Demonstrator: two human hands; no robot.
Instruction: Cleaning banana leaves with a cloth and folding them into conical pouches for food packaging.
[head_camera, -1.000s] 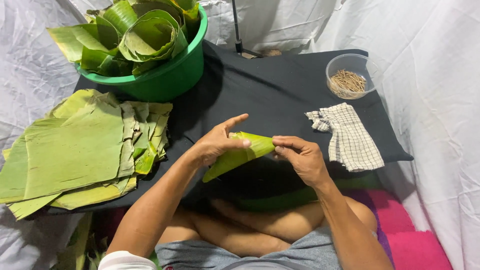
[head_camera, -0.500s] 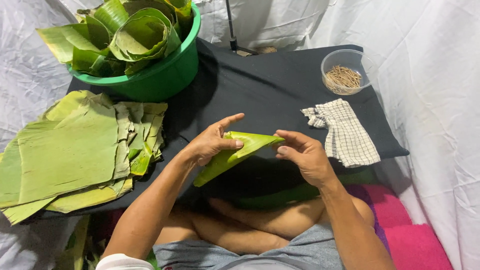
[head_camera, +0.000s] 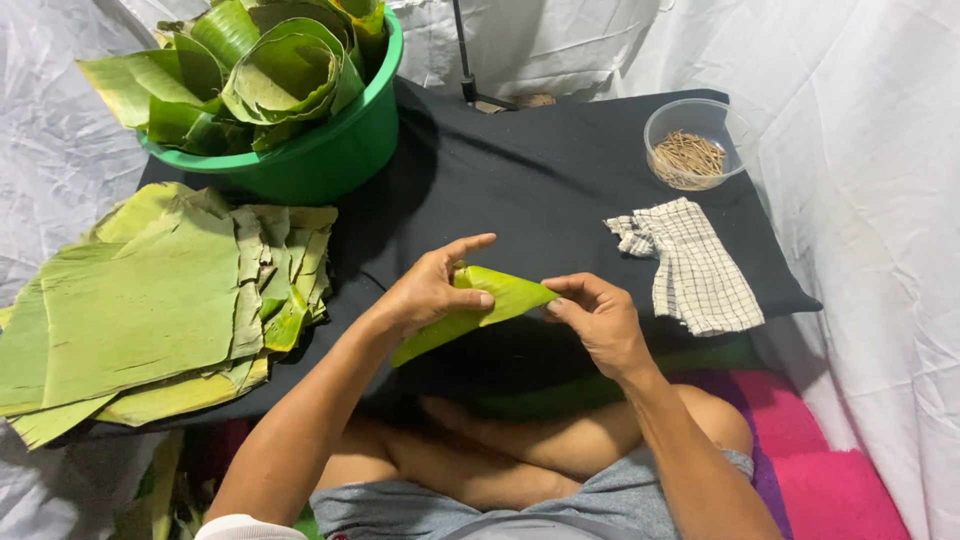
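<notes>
**Both hands on a folded leaf strip**

Head view. Left hand (head_camera: 428, 292) and right hand (head_camera: 598, 320) both clamped on a folded green banana-leaf strip (head_camera: 505, 297), held above the near edge of the black cloth-covered tabletop (head_camera: 540, 170); left grips its middle, right pinches its 3 o'clock tip. Stack of flat green leaf sheets (head_camera: 140, 300) at 9 o'clock. Green plastic tub of curled leaves (head_camera: 330, 150) at 11 o'clock. Checked white cloth (head_camera: 690, 265) at 3 o'clock; clear round bowl of thin sticks (head_camera: 692, 150) at 2 o'clock.

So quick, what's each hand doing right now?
Left hand: closed on the folded green leaf.
Right hand: pinching the same leaf's tip.
</notes>
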